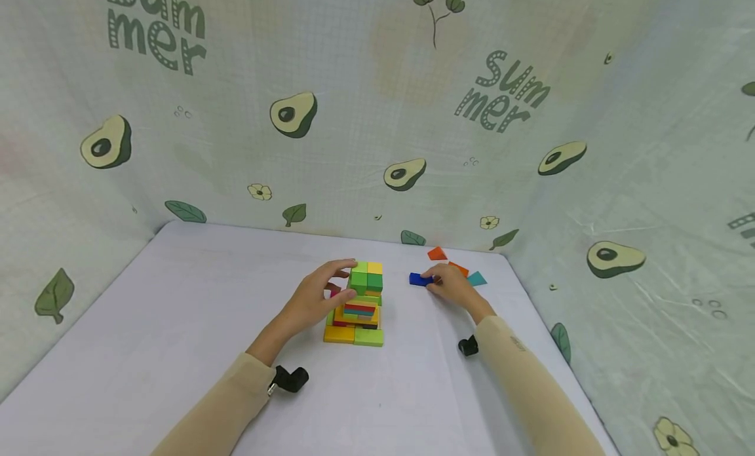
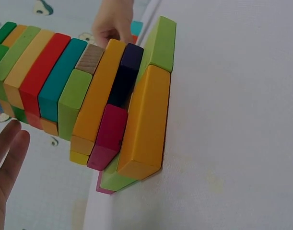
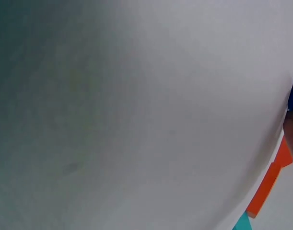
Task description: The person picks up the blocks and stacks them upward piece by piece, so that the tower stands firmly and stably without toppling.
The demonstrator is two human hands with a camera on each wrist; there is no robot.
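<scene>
left hand [image 1: 315,299] rests straight fingers on the stacked tower of coloured wooden blocks [image 1: 360,305] mid-desk; right hand [image 1: 451,285] pinches a small blue wooden block [image 1: 420,280] near the far right corner.

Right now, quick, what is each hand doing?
Left hand: open, fingers resting against the block tower.
Right hand: fingers pinching the blue block on the table.
</scene>
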